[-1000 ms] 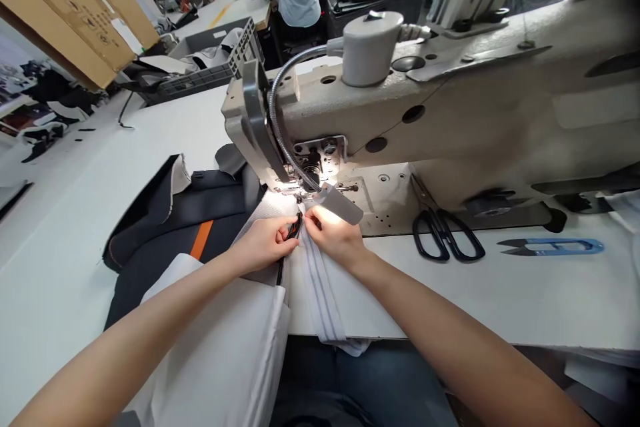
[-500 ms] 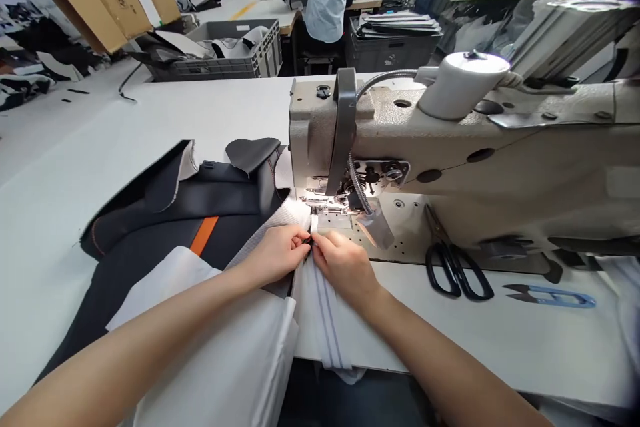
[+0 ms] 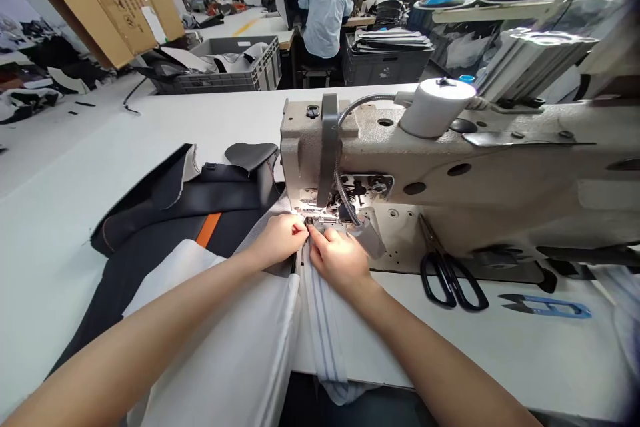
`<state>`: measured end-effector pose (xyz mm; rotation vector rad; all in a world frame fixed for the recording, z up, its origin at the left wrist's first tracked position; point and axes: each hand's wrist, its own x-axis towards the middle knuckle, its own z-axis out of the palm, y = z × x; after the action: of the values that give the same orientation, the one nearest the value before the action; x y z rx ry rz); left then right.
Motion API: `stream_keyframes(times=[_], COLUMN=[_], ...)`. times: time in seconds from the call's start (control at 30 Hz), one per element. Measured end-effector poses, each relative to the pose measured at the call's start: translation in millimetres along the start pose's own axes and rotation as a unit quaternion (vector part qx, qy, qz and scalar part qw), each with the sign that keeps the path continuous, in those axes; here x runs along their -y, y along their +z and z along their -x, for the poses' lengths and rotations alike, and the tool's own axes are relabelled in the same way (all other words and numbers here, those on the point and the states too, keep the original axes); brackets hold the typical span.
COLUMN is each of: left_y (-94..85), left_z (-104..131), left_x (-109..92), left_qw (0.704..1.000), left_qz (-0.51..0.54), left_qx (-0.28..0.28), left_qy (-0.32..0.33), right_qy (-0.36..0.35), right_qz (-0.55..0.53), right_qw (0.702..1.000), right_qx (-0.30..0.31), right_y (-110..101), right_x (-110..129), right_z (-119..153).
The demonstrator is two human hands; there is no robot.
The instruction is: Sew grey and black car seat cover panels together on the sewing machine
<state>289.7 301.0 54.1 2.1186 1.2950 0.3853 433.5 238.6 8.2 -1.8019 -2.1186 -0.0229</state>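
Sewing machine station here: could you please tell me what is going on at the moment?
A person sits at an industrial sewing machine, with both hands at the needle area under its lamp. The left hand and right hand pinch the edges of white fabric and a striped white strip together. Black scissors and blue thread snips lie to the right.
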Motion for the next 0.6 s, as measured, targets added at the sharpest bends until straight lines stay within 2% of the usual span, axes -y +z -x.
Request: stream_keyframes(times=[0.1,0.2,0.27,0.33,0.37,0.4,0.43,0.5,0.53,0.6], left_y=[1.6,-2.8,-14.5,-32.7,-42.9,-52.9,-62.0,-76.9,-82.8,-93.4], left_z=[-1.5,7.0,23.8,52.1,70.6,91.5,114.2,160.9,182.2,213.5], left_x=[-2.8,-4.2,1.8,16.4,26.3,36.8,47.0,63.3,68.5,73.5], left_qw=[1.000,1.000,0.998,0.995,0.994,0.992,0.989,0.979,0.973,0.960], left_qz=[-0.008,-0.015,-0.026,-0.056,-0.084,-0.113,-0.131,-0.112,-0.076,-0.025], left_qx=[0.004,-0.008,-0.017,-0.032,-0.047,-0.059,-0.049,0.028,0.075,0.150], left_qy=[0.002,0.020,0.056,0.074,0.058,0.018,-0.038,-0.166,-0.206,-0.235], right_qy=[0.008,0.033,0.049,0.046,0.035,0.015,-0.009,-0.074,-0.104,-0.135], right_qz=[-0.023,-0.069,-0.121,-0.161,-0.173,-0.183,-0.191,-0.214,-0.241,-0.312], right_qw=[1.000,0.997,0.990,0.983,0.980,0.978,0.976,0.969,0.962,0.940], right_qx=[-0.001,-0.029,-0.057,-0.079,-0.089,-0.099,-0.107,-0.102,-0.079,-0.016], right_y=[0.3,-1.0,-3.0,-5.8,-7.2,-8.6,-9.8,-12.0,-13.0,-16.4], right_x=[-1.0,-2.5,-4.1,-5.4,-5.7,-5.4,-4.5,-0.5,2.5,9.7], right_z=[3.8,10.1,14.6,18.2,19.4,20.1,20.4,20.5,20.6,22.2])
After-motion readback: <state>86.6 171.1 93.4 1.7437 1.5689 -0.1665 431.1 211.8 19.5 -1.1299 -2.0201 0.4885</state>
